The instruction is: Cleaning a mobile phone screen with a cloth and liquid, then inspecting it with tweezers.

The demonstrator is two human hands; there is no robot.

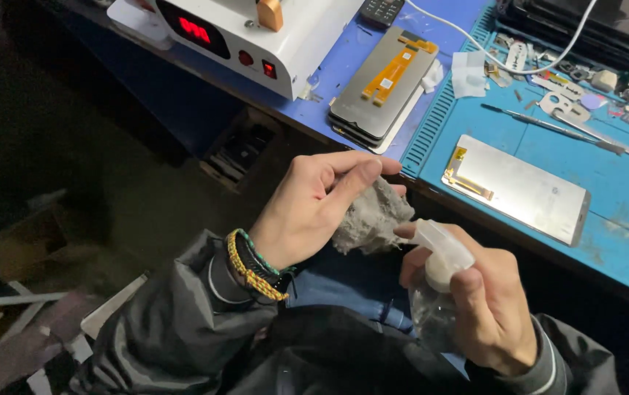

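Blue bench edge (475,212) runs just beyond both hands, with open dark room below. Past it lie a silver phone panel (517,189) and stacked screens (382,85). Left hand (314,208) grips a grey rag (370,218); right hand (486,303) clasps a clear spray bottle (435,281), nozzle touching the rag.

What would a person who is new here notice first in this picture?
Probably the two hands in the middle: the left hand grips a crumpled grey cloth, and the right hand points a clear spray bottle at it. Behind them, a bare phone screen panel lies on the blue mat.
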